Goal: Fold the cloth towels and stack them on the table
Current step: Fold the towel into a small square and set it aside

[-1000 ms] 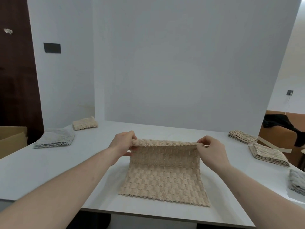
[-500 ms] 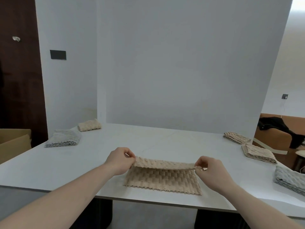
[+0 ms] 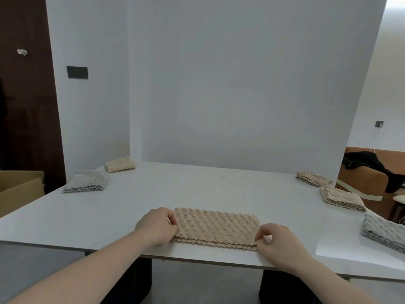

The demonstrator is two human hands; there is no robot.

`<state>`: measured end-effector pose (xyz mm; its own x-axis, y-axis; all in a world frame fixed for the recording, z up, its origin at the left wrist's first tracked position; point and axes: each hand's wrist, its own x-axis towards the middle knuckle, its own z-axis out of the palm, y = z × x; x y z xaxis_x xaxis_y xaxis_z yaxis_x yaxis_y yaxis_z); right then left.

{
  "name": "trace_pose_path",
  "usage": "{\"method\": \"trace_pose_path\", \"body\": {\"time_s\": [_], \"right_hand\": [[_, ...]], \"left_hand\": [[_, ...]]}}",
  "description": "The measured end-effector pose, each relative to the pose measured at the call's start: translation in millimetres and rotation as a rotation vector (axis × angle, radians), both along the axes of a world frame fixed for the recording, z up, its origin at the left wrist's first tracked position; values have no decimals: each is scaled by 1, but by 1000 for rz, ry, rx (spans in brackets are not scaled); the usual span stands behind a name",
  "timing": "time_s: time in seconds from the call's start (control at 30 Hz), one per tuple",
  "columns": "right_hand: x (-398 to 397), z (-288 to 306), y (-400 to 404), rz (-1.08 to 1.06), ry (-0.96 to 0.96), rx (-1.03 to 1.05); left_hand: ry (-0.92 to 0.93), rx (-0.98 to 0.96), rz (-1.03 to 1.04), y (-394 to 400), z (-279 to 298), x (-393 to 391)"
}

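Towel (image 3: 215,229) folded between both hands' fingers (image 3: 173,223).

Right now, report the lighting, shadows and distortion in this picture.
Head view: soft, even light with no glare on the table; faint shadow beside the beige towel; wide-angle bending tilts the wall edges; overexposed brightness at the upper right; hands and towel are sharp.

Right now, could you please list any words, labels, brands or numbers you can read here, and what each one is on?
None can be read: the beige towel, the folded towels, the table, the dark wall plate and the cardboard box show no writing.
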<state>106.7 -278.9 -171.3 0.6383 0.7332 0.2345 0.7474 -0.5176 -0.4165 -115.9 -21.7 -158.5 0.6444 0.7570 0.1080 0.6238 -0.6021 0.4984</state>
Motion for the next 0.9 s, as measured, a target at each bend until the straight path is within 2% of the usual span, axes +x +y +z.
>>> {"method": "trace_pose_path", "body": {"time_s": [0.1,0.17,0.27,0.4,0.67,0.9], "right_hand": [[-1,0,2,16,-37,19],[-1,1,7,27,-45,67],[-5,1,22,35,-16,124],[-10,-11,49,42,-18,-2],[-6,-31,71,9,10,-255],[19,-32,83,14,-7,-300]], "left_hand": [[40,111,5,-6,3,0],[-5,196,-27,-12,5,6],[-82,200,-186,-26,3,26],[79,205,-351,-44,-10,59],[306,190,-365,-44,-33,90],[341,225,-355,-27,-37,109]]}}
